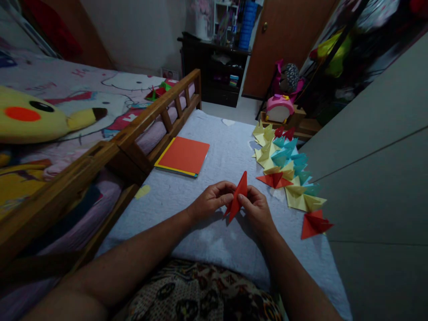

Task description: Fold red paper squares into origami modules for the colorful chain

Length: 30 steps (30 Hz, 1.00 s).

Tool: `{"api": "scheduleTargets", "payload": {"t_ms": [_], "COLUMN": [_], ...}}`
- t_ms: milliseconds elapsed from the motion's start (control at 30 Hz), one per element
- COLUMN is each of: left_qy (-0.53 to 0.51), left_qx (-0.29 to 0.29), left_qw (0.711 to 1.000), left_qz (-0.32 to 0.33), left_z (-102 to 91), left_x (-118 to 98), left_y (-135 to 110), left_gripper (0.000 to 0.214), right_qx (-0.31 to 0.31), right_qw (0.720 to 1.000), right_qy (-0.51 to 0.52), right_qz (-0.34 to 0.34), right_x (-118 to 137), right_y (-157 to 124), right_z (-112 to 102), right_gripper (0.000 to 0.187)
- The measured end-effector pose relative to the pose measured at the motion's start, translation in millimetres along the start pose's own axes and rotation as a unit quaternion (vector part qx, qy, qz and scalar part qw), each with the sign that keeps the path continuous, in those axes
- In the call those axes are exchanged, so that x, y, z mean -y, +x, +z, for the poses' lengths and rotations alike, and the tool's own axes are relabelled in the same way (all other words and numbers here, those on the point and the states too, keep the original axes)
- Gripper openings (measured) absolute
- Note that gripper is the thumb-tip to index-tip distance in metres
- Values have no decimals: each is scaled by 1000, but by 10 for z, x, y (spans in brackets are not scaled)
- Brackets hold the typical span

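A red folded paper piece (240, 192), pointed at its top and split into points below, is held upright between both hands over the cloth-covered surface. My left hand (216, 199) pinches its left side, thumb toward the lower middle. From the other side my right hand (257, 206) grips it, with the thumb pressed on the front face. The fingers behind the paper are partly hidden. Close by on the right lie a red folded paper (276, 179) and another red one (314, 224).
Yellow folded papers (302, 196) and blue-green ones (284, 154) stand in rows along the right side. A stack of square paper sheets (183, 156), orange on top, lies at the left. A wooden bed rail (157, 111) borders the left; a pale cabinet (377, 187) borders the right.
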State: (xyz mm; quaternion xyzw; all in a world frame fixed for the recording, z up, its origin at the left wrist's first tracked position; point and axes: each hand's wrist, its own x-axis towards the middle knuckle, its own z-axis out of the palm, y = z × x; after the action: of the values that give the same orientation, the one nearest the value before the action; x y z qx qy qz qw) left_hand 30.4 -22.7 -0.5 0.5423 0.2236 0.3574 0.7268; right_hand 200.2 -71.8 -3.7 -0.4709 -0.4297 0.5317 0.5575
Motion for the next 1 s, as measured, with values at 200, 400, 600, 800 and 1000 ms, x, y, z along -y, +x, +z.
{"api": "scheduleTargets", "payload": {"t_ms": [200,400,600,800,1000], "left_qy": [10,-24,-25,-31,31], "left_qx": [-2,-1,2,-6,-45], "left_qw": [1000,1000,1000,999,998], "left_qz": [4,-16,-10,-21,-14], "left_z": [-4,-1,1,6,-5], "left_x": [5,0,-4,-12,-34], "left_y": [1,-4,-1,-6,12], "left_gripper": [25,27,25,27,28], "right_qx": [6,11,14,24,20], "right_qw": [1000,999,999,998,997], "right_qy": [8,30,34,48,63], "right_qz": [8,19,20,16,28], "right_x": [11,-15,-3,-16,-67], "right_y": [-1,-8,-8,-12,7], "right_z": [4,-6,-1,-12,-36], "right_gripper": [21,21,20,16,19]}}
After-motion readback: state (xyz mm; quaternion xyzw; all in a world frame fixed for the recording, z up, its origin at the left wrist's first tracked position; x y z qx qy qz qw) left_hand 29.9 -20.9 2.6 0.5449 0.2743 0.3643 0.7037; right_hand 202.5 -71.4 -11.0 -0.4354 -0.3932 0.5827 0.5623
